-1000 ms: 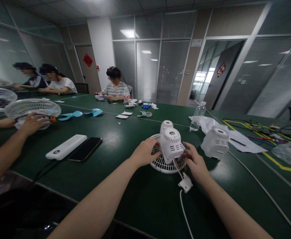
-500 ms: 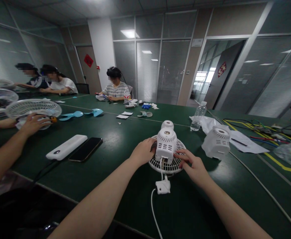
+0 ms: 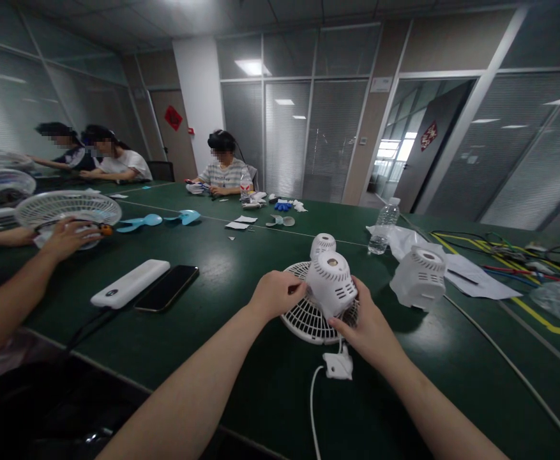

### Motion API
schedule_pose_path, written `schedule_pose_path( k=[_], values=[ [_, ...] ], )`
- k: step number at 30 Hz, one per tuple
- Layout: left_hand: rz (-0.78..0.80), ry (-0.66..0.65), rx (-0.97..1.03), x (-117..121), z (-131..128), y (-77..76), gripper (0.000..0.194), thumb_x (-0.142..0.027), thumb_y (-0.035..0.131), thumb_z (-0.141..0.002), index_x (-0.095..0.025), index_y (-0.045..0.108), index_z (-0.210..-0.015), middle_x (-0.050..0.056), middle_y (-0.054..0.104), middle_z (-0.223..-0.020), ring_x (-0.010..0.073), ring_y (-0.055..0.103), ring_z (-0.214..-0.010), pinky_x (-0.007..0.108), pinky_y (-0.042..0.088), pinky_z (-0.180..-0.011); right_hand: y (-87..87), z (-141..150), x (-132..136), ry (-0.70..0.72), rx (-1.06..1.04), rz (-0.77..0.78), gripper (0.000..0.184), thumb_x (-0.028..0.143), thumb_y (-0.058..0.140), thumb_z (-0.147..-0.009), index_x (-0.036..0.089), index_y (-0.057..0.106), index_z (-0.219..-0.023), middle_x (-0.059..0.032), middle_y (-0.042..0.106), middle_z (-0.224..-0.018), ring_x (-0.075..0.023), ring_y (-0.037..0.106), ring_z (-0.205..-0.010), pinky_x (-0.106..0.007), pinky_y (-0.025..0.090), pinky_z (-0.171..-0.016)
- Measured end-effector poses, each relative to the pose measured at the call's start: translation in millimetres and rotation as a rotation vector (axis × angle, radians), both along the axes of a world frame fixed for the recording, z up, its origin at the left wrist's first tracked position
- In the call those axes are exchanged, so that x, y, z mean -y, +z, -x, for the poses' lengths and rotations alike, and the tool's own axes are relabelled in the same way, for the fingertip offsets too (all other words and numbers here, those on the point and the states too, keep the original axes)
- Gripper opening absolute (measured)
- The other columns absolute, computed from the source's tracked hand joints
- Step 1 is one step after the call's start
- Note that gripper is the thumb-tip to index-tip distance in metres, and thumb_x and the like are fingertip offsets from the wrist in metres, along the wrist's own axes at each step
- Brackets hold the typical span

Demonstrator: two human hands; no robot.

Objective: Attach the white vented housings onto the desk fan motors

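1. One white housing (image 3: 330, 284) sat tilted over the round grille (image 3: 308, 327), near side, right of centre.
2. The right hand (image 3: 374, 329) clasped its right side; the left hand (image 3: 274, 295) bent narrowly at its left, its hold unclear to me.
3. Positioning seemed in hand; next apparently called for steady support, cord (image 3: 314, 402) slack.

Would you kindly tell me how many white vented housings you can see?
3: the front housing, between the left hand and right hand; the rear housing, partly hidden behind it; the third housing, farther right near a clear bottle. Others may hide among the fans at left.
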State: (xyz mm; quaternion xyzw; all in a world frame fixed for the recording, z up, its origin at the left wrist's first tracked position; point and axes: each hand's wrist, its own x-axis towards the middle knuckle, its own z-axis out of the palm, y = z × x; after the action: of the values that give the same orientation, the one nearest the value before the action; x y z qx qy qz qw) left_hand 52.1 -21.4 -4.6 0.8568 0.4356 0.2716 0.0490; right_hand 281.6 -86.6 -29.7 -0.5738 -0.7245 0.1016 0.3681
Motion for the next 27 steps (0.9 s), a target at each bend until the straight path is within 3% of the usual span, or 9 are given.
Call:
schedule_pose_path(
  k=[3,7,12,21,27],
  values=[
    [0.0,0.048,0.068,-3,1,-3.8,0.041,-0.038,0.041,-0.09,-0.018,0.058,-0.058,0.0,0.059,-0.059,0.0116,0.048,-0.054,0.025,0.03,-0.055,-2.7,3,-3,-0.021,0.005,-0.016,0.091,0.041,0.067,-0.074,0.024,0.015,-0.146,-0.0143,0.037,-0.146,-0.0349,0.046,-0.126,-0.053,0.037,-0.104],
    [-0.003,0.169,0.199,-15,4,-12.1,0.039,-0.037,0.039,-0.09,-0.018,0.059,-0.063,0.002,0.062,-0.067,0.0134,0.052,-0.061,0.025,0.031,-0.057,-0.9,2,-4,-0.031,-0.005,0.007,0.088,0.042,0.065,-0.076,0.024,0.015,-0.145,-0.0131,0.044,-0.139,-0.0325,0.048,-0.125,-0.05,0.041,-0.102],
    [0.164,0.391,0.381,-40,18,-28.8,0.04,-0.043,0.038,-0.089,-0.02,0.059,-0.064,0.0,0.061,-0.066,0.0147,0.053,-0.064,0.025,0.033,-0.06,5.7,5,1,-0.045,-0.004,0.021,0.083,0.04,0.065,-0.075,0.025,0.019,-0.143,-0.0109,0.049,-0.134,-0.03,0.05,-0.123,-0.046,0.043,-0.101],
    [0.301,0.414,0.436,-62,33,-48.0,0.042,-0.043,0.039,-0.086,-0.018,0.056,-0.057,0.0,0.056,-0.057,0.0153,0.052,-0.06,0.024,0.032,-0.057,29.4,18,28,-0.083,0.082,0.084,0.079,0.037,0.065,-0.074,0.02,0.025,-0.14,-0.0127,0.053,-0.129,-0.0282,0.055,-0.118,-0.041,0.045,-0.098],
    [0.365,0.399,0.441,-59,35,-48.2,0.042,-0.046,0.038,-0.086,-0.019,0.058,-0.061,0.001,0.059,-0.061,0.0166,0.054,-0.062,0.025,0.034,-0.059,33.1,6,81,-0.185,0.193,0.074,0.077,0.04,0.059,-0.076,0.017,0.023,-0.14,-0.0141,0.047,-0.137,-0.0287,0.052,-0.122,-0.04,0.04,-0.103]
  ],
)
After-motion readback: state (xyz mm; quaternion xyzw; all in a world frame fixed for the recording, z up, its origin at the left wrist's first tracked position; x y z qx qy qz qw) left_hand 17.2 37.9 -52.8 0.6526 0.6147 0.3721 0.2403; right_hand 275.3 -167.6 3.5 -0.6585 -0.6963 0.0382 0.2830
